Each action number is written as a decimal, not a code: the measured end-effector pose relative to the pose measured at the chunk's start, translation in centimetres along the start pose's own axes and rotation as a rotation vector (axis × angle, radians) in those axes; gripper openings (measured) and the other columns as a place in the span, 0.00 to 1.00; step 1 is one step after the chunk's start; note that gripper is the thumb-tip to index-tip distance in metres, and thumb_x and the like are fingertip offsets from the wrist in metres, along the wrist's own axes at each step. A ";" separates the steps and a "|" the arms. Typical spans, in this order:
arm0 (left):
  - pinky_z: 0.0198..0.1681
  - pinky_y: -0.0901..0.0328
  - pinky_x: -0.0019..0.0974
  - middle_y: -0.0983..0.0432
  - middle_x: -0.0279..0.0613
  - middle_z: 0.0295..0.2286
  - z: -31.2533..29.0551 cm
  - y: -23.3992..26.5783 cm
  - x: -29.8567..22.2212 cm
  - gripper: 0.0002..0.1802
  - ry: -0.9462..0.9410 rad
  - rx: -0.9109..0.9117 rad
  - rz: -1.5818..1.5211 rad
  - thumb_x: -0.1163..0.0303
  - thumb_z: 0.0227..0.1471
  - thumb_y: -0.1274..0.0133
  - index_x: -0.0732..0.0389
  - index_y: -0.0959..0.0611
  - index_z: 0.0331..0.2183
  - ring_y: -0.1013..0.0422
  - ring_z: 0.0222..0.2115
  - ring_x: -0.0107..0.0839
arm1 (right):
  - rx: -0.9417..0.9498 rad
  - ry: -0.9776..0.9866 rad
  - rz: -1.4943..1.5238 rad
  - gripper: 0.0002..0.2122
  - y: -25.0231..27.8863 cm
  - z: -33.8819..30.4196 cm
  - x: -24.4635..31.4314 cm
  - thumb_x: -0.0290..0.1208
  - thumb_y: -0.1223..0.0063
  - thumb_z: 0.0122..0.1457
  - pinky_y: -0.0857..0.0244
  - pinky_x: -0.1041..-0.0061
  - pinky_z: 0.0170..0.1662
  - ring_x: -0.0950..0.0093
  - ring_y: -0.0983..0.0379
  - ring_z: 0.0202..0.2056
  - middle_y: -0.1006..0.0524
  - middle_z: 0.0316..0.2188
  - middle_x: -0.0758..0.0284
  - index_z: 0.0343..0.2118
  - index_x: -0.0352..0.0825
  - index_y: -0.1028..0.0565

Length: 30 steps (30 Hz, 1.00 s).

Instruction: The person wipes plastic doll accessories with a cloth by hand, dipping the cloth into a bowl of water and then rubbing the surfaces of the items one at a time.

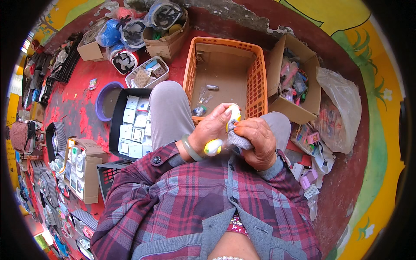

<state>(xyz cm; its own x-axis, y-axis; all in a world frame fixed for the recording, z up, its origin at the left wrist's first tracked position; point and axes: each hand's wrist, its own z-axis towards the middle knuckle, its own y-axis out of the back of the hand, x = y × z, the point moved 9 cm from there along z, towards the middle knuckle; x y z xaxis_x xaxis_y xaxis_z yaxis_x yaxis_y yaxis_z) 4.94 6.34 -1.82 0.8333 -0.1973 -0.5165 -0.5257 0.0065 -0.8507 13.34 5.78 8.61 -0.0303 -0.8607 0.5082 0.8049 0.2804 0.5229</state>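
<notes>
Both of my hands meet above my lap, in front of the orange basket. With thumb and fingers closed, my left hand point(209, 128) holds a small yellow-and-white plastic item point(234, 116), its exact kind not clear. My right hand point(259, 141) grips a bunched grey cloth point(239, 141) and presses it against that item. Just below my left hand shows a rounded white piece with yellow edges point(213, 147). Whether it joins the item in my fingers cannot be seen.
Beyond my knees stands an orange plastic basket point(265, 82) with small items on its cardboard-lined bottom. A cardboard box point(299, 113) of colourful things is on the right. Left are a black tray point(113, 134) of white boxes, a purple basin point(100, 104) and a white basket point(162, 79).
</notes>
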 end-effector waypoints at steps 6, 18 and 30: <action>0.36 0.36 0.28 0.34 0.36 0.35 -0.3 -0.9 0.3 0.15 0.069 0.044 -0.072 0.61 0.58 0.60 0.58 0.34 0.45 0.34 0.34 0.25 | -0.033 0.002 0.006 0.18 0.3 0.5 -0.3 0.15 0.48 0.31 0.36 0.71 0.38 0.64 0.29 0.34 0.26 0.32 0.62 0.32 0.32 0.27; 0.14 0.37 0.28 0.32 0.39 0.31 -0.3 -1.2 0.3 0.17 0.079 -0.011 0.003 0.60 0.58 0.62 0.56 0.37 0.47 0.34 0.14 0.29 | -0.104 -0.060 -0.026 0.18 1.0 0.6 -0.8 0.14 0.49 0.31 0.36 0.71 0.38 0.64 0.30 0.34 0.26 0.32 0.62 0.32 0.32 0.27; 0.12 0.39 0.25 0.32 0.47 0.32 -0.4 -1.1 1.0 0.20 0.156 0.101 -0.010 0.58 0.59 0.66 0.56 0.38 0.50 0.35 0.15 0.31 | -0.274 -0.338 0.114 0.15 2.9 0.2 -4.4 0.14 0.48 0.41 0.36 0.77 0.38 0.72 0.30 0.33 0.27 0.32 0.65 0.36 0.32 0.29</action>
<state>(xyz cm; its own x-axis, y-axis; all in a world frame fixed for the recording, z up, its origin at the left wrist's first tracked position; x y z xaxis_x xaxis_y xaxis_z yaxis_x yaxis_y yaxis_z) 6.30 5.77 -1.40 0.7978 -0.3475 -0.4928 -0.4908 0.1004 -0.8654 15.68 10.49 8.04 -0.0880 -0.6309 0.7708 0.9402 0.2031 0.2735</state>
